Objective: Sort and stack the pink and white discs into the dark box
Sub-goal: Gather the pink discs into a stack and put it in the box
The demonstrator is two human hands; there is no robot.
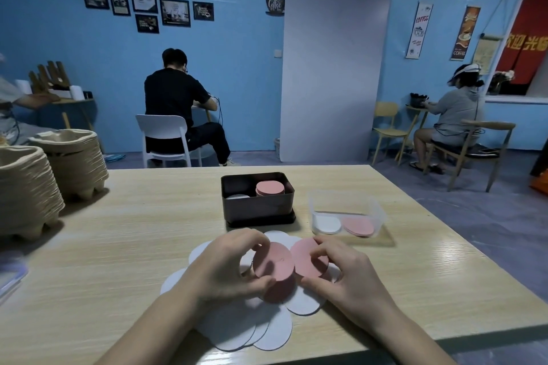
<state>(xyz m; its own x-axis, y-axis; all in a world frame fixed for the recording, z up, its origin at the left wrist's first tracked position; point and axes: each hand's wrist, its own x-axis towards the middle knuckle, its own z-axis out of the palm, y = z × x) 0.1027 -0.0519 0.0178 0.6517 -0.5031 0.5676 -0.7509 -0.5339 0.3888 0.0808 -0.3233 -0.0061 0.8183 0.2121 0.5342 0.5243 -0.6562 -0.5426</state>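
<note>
**Square up the pinks before they go to the box**

The left grip (225,270) is curled round a small pink stack (272,265), held tilted above the loose white discs (267,332) spread at the near edge of the counter (118,246). The right grip (350,275) pinches a single pink disc (307,259) just right of that stack; whether the two touch I cannot tell.

The step looks like gathering pinks. It would go best by laying the single disc flat onto the stack, evening the edges with the thumbs, and checking that no white disc clings underneath.

The dark box (258,207) stands farther back. Its pink pile (269,188) sits on the right side and its white pile (238,196) lies low on the left, so the stack should go down on the right.
</note>
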